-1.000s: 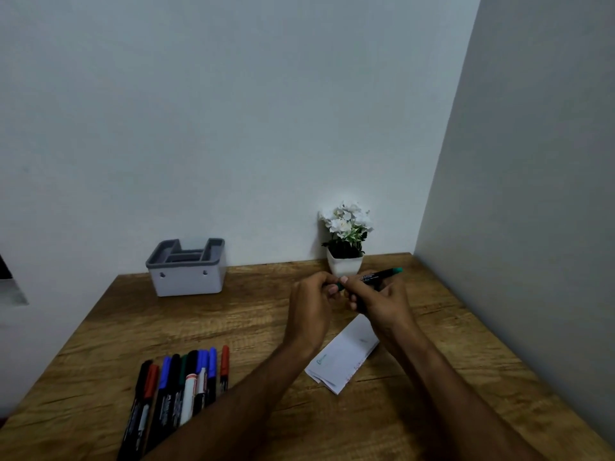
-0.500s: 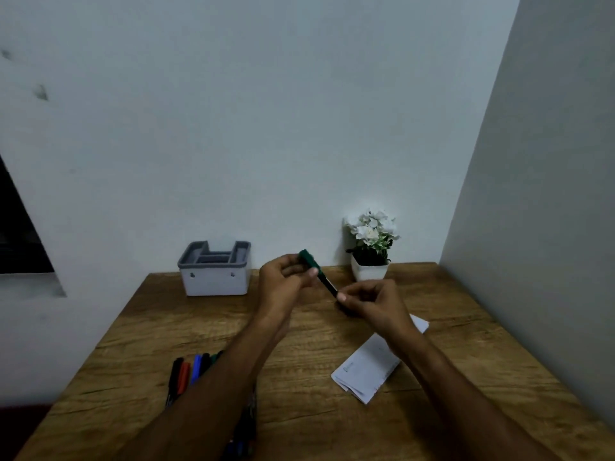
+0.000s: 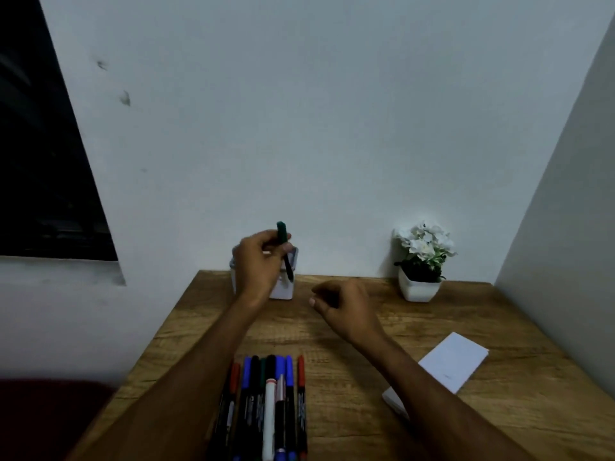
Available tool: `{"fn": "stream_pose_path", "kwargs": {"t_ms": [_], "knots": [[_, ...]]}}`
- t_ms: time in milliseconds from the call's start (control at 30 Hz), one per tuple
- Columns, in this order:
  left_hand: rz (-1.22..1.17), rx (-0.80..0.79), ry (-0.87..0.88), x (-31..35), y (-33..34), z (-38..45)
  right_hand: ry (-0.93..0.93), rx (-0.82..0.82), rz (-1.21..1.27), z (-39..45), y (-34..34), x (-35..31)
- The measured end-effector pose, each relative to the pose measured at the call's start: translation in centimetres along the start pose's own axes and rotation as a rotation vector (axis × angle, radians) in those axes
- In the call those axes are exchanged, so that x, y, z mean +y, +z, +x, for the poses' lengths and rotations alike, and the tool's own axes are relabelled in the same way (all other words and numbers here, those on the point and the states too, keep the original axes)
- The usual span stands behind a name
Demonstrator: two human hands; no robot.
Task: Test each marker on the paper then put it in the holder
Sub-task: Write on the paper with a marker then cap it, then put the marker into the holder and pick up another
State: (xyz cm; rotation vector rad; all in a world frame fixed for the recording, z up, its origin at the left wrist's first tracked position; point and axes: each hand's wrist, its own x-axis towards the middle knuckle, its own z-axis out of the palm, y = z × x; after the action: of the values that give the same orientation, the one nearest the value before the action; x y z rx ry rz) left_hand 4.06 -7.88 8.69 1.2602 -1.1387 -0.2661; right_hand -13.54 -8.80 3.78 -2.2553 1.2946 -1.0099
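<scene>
The left hand (image 3: 258,264) pinches a green marker (image 3: 284,249) upright over the holder (image 3: 284,287) at 12 o'clock. The right hand (image 3: 346,309) hovers empty, fingers loosely curled. Paper (image 3: 449,364) lies at 3 o'clock; other markers (image 3: 269,404) at 6.

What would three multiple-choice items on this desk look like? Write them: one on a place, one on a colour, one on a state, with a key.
1. Where does the potted plant stand?
A. far right of the desk, by the wall
B. beside the row of markers
C. on the paper

2. What colour is the cap of the marker in the left hand?
A. red
B. green
C. blue

3. What is the right hand holding?
A. the paper
B. a marker
C. nothing

Key: 1 A, it sits at the back right against the wall. 2 B, the cap above the fingers is green. 3 C, it hovers loosely curled over the desk, with the paper lying apart.
</scene>
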Motion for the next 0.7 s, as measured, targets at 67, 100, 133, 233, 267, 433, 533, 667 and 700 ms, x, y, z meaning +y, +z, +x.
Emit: {"fn": "stream_pose_path", "kwargs": {"t_ms": [67, 100, 133, 233, 267, 433, 533, 667, 700], "knots": [[0.021, 0.027, 0.008, -0.1, -1.2, 2.0, -0.004, -0.018, 0.014, -0.3, 0.5, 0.0], [0.037, 0.038, 0.027, -0.1, -1.5, 2.8, 0.000, -0.026, 0.020, -0.5, 0.6, 0.1], [0.052, 0.045, 0.043, -0.2, -1.8, 3.4, 0.008, -0.035, 0.025, -0.6, 0.7, 0.2], [0.073, 0.045, 0.050, -0.9, -1.8, 4.6, 0.028, -0.034, 0.025, -0.9, 0.8, 0.6], [0.086, 0.040, 0.043, -1.2, -1.7, 4.8, 0.033, -0.026, 0.021, -0.9, 0.7, 0.7], [0.187, -0.036, -0.023, -3.6, -0.7, 4.7, 0.051, -0.032, 0.019, -1.1, 0.6, 0.9], [0.309, -0.105, -0.037, -4.9, -0.4, 3.7, 0.065, -0.054, 0.023, -1.4, 0.6, 1.0], [0.355, -0.116, -0.027, -5.4, -0.3, 2.9, 0.086, -0.076, 0.034, -1.9, 0.9, 0.9], [0.357, -0.114, -0.019, -5.3, -0.3, 2.8, 0.094, -0.084, 0.040, -2.0, 0.9, 0.8]]}}
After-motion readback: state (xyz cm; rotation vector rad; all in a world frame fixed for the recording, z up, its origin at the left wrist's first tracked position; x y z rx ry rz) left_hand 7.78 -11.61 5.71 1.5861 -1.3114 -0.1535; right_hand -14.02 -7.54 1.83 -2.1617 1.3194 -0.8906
